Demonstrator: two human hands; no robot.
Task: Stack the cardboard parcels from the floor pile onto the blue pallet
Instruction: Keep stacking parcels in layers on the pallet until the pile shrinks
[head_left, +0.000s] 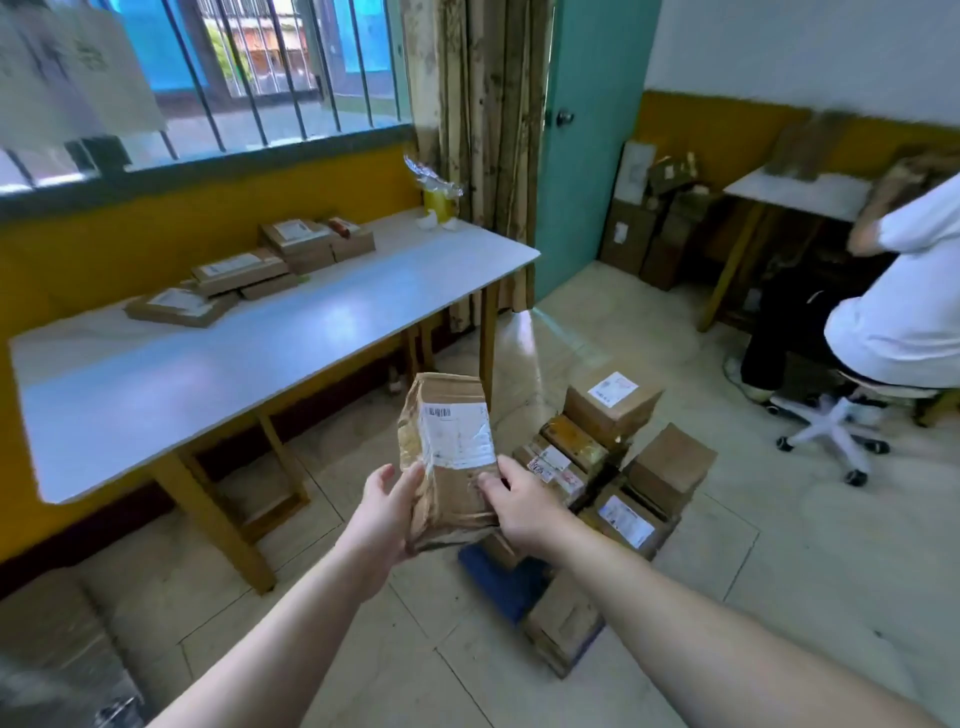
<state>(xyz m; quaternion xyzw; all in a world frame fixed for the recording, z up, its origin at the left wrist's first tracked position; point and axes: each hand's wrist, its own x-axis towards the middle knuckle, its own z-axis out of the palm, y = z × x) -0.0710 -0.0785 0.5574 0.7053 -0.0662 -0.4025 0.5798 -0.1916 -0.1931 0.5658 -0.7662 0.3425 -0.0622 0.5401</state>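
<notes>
A worn, flat cardboard parcel (451, 457) with a white shipping label is held upright in the air between both hands. My left hand (387, 512) grips its lower left edge, and my right hand (519, 506) grips its lower right side, thumb over the front. Below and to the right lies the blue pallet (498, 574), mostly covered by several cardboard parcels (613, 457), some with white labels. One more parcel (563, 626) sits at the pallet's near edge.
A long white table (249, 358) with yellow legs stands to the left, carrying several flat parcels (244, 273) near the barred window. A person in white (904, 306) sits on a swivel chair at the right. More boxes (649, 234) stand by the teal door.
</notes>
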